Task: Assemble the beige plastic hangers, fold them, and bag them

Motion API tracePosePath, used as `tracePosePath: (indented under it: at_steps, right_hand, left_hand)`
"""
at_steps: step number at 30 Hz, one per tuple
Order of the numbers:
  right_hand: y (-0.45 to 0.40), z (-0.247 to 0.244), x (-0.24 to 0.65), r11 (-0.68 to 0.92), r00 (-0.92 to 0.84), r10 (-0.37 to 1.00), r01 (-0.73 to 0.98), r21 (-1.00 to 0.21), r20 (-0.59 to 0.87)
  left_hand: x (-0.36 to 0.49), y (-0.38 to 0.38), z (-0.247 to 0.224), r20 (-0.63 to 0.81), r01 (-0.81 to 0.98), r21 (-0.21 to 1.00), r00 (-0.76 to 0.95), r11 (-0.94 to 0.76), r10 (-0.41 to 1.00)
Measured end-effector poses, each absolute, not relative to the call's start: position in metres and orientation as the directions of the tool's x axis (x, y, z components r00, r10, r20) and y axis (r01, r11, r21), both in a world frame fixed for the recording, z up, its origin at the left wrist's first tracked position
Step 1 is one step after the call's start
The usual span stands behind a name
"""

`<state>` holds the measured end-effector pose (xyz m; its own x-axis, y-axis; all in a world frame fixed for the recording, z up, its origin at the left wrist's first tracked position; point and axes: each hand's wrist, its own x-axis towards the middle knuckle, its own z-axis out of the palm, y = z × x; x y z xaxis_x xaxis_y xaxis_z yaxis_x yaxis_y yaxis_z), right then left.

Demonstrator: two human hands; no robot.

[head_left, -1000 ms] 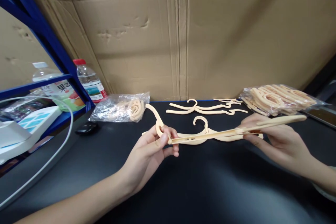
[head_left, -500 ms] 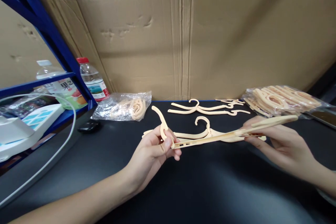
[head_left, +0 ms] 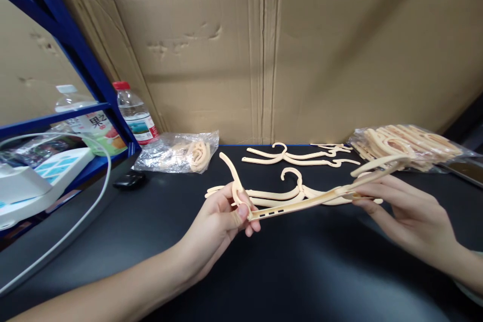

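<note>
A cream plastic hanger piece (head_left: 298, 206) with small slots near its left end spans the space between my two hands, above the black table. My left hand (head_left: 230, 211) pinches its left end, together with a curved hook-shaped piece (head_left: 230, 168) that sticks up from the fingers. At the other end, my right hand (head_left: 396, 206) grips the piece between thumb and fingers, and a curved arm rises over those fingers. Just behind lies a cream hanger with a hook (head_left: 292, 173), partly covered by my hands and the held piece.
Further back lie more hanger pieces (head_left: 279, 157). Plastic bags of cream parts sit at the left (head_left: 181, 153) and right (head_left: 407, 143). A black mouse (head_left: 129, 180), a red-capped bottle (head_left: 138, 118), a white cable (head_left: 96, 206) and a blue shelf (head_left: 90, 73) are at the left.
The held piece has tilted and turned, showing more of its slotted side. Its raised right end has shifted left and the slotted end sits slightly lower. Both hands keep their hold.
</note>
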<state>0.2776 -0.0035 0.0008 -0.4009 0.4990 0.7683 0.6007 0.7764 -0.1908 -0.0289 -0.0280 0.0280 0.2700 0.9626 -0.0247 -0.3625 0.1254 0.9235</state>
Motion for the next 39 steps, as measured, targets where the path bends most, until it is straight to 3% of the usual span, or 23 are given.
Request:
tracePosePath:
  at_steps: [12,20,29,33,36,39]
  right_hand:
    - [-0.012,-0.003,0.264,0.768,-0.343,0.546,0.569,-0.294,0.764]
    - [-0.018,-0.003,0.261,0.749,-0.309,0.576,0.570,-0.338,0.757]
    - [-0.011,-0.006,0.267,0.625,-0.181,0.688,0.640,-0.446,0.703]
    - [-0.005,-0.004,0.271,0.601,-0.121,0.703,0.628,-0.494,0.701]
    - [-0.003,-0.001,0.273,0.614,-0.200,0.716,0.637,-0.466,0.669]
    - [-0.004,0.000,0.270,0.632,-0.327,0.741,0.637,-0.442,0.587]
  left_hand:
    - [-0.030,-0.026,0.028,0.019,-0.290,0.956,0.165,0.030,0.986]
    - [-0.028,-0.027,0.023,0.072,-0.356,0.934,0.086,-0.037,0.994]
    - [-0.027,-0.024,0.020,0.026,-0.394,0.919,0.059,-0.001,0.998]
    - [-0.021,-0.036,0.018,0.047,-0.154,0.988,0.237,-0.010,0.970]
    - [-0.017,-0.049,0.024,0.214,0.133,0.935,0.532,-0.330,0.819]
    - [-0.016,-0.059,0.033,0.273,0.201,0.777,0.745,-0.596,0.608]
